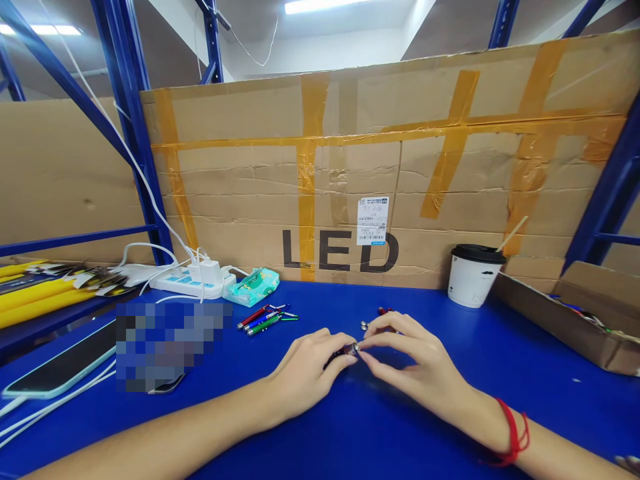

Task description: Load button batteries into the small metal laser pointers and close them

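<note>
My left hand [316, 363] is closed around a small flashlight [345, 351], dark-bodied with a silver end, pinched between thumb and fingers. At that silver end, the thumb and index finger of my right hand [413, 350] come together and touch it. Its other fingers are bent above the table. Behind my right fingers lie a red piece [384, 311] and a small silver part [364, 326], both partly hidden. Farther left rest several small metal flashlights with clips, among them a red one [254, 316] and a green one [264, 325].
A lidded paper cup [473, 280] stands at the back right, beside an open cardboard box [575, 327]. Toward the left are a power strip [193, 283], a green packet [255, 287], a phone [65, 360] and white cables. A cardboard wall [250, 200] closes the back.
</note>
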{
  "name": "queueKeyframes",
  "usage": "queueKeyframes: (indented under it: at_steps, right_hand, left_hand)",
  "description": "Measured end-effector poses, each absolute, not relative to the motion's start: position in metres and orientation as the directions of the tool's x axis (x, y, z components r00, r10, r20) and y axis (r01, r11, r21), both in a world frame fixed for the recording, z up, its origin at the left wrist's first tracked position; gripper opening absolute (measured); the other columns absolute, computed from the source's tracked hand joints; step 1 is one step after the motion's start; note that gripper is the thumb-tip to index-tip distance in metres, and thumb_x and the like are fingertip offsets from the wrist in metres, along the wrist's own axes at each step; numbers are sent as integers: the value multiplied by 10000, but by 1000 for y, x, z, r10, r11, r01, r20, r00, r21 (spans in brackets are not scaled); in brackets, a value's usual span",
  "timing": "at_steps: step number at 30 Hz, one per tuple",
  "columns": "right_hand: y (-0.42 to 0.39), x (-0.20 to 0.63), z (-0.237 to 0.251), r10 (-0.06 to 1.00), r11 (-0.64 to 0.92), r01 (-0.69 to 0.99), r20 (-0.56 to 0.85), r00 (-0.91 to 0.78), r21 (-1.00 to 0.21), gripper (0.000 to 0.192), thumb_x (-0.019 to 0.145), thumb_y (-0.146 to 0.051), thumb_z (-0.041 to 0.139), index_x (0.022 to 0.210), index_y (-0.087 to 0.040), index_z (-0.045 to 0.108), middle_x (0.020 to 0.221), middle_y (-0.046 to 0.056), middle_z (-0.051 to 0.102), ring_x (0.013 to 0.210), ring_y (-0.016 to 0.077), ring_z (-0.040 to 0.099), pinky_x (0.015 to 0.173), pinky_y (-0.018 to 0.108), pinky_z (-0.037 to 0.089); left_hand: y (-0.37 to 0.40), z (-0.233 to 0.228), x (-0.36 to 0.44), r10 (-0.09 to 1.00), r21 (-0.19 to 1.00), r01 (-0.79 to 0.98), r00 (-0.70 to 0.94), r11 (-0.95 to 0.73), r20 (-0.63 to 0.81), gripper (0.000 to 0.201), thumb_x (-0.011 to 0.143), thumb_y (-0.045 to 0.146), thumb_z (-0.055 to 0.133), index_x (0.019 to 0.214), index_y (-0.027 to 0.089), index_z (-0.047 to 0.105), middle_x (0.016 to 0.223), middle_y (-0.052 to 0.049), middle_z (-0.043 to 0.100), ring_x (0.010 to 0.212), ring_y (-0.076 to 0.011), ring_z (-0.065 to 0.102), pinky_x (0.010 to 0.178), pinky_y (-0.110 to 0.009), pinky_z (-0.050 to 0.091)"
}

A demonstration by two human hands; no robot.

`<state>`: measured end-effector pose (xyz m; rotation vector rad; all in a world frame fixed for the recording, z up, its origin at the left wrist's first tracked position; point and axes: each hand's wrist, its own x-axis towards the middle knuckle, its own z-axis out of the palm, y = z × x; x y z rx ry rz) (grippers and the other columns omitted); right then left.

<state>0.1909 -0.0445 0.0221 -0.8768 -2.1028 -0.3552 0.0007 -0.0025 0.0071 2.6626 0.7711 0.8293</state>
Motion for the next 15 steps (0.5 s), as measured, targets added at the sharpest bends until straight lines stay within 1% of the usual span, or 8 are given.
queueKeyframes:
  at_steps: [3, 5, 9, 12, 15]
  right_hand:
    - [-42, 194, 20, 445, 714, 700, 766, -464, 9, 90, 823, -220, 552, 856, -213, 635, 845, 35, 596, 762, 131, 561, 722, 284, 438]
    - [-41, 195, 19, 421, 737, 675, 759, -496, 32, 106, 830, -203, 541, 884, -212, 632, 849, 36, 594, 753, 124, 555, 709, 277, 441]
    - [-42, 192, 19, 387, 796, 604, 751, -534, 19, 147, 821, -158, 534, 924, -206, 626, 863, 37, 587, 748, 116, 546, 691, 260, 454]
    - [-43, 192, 21, 443, 769, 639, 741, -505, -24, 128, 817, -184, 538, 908, -205, 624, 877, 37, 584, 772, 123, 549, 722, 267, 457]
    - [-39, 199, 24, 536, 637, 770, 738, -410, -34, 130, 802, -257, 555, 898, -205, 627, 887, 43, 586, 785, 148, 548, 721, 294, 454]
  left_hand:
    - [-3, 6, 0, 562, 387, 415, 695, -823, 448, 172, 909, 260, 419, 1004, 244, 562, 837, 16, 590, 789, -141, 525, 714, -224, 386]
    - [-3, 6, 0, 566, 392, 418, 694, -820, 444, 172, 909, 259, 419, 1003, 242, 562, 837, 13, 587, 796, -144, 523, 719, -227, 387]
    - [-2, 4, 0, 562, 385, 418, 697, -823, 446, 176, 914, 260, 404, 1007, 241, 553, 840, 8, 575, 809, -149, 519, 728, -237, 384]
    - [0, 4, 0, 589, 411, 431, 679, -803, 438, 155, 913, 251, 402, 985, 240, 539, 847, 12, 568, 812, -148, 519, 728, -241, 378]
    - [2, 4, 0, 650, 483, 447, 624, -753, 434, 98, 901, 253, 428, 950, 234, 511, 870, 24, 567, 821, -142, 519, 706, -232, 372]
